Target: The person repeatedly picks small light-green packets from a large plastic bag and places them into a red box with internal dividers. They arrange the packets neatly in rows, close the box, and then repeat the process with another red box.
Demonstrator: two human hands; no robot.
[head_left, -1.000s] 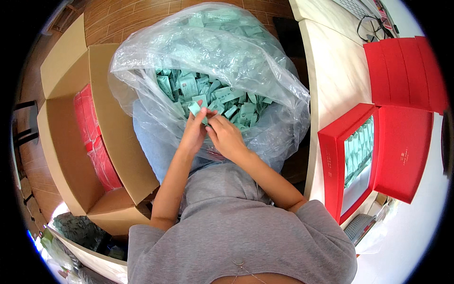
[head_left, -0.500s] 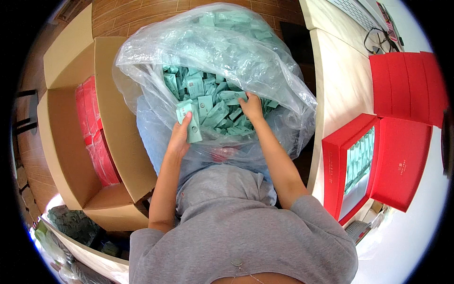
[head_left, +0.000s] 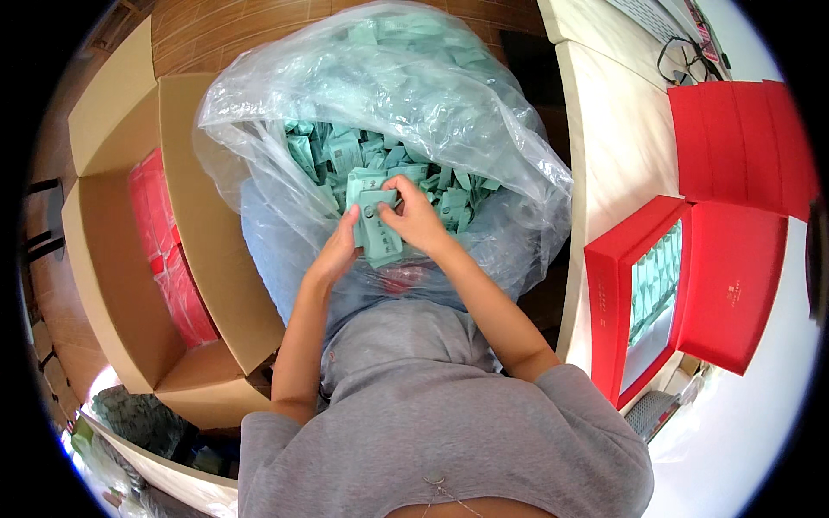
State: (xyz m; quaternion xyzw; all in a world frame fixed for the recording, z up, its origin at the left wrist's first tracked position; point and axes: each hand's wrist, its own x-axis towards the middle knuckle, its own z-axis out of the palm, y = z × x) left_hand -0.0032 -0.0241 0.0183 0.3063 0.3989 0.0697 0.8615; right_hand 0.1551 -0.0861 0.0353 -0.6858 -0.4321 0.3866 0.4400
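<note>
Several small mint-green packets (head_left: pixel 380 240) are together in front of me, at the near edge of the open bag. My left hand (head_left: pixel 338 249) grips them from the left, its thumb lying along their side. From the right, my right hand (head_left: pixel 414 216) pinches a packet at the upper part of this bunch. Its lower fingers are partly hidden. Behind both hands, a big clear plastic bag (head_left: pixel 406 86) gapes open, full of loose packets (head_left: pixel 345 151) of the same kind.
On the left stands an open cardboard carton (head_left: pixel 112 285) with red wrapped packages (head_left: pixel 173 250) inside. On the cream-covered table (head_left: pixel 596 129) to the right, an open red box (head_left: pixel 609 302) holds rows of green packets (head_left: pixel 656 281). Red panels (head_left: pixel 734 142) lie behind it.
My right hand has come back from the loose packets with one and met my left hand. The left hand's bunch has shifted slightly right. The view has shifted a little.
</note>
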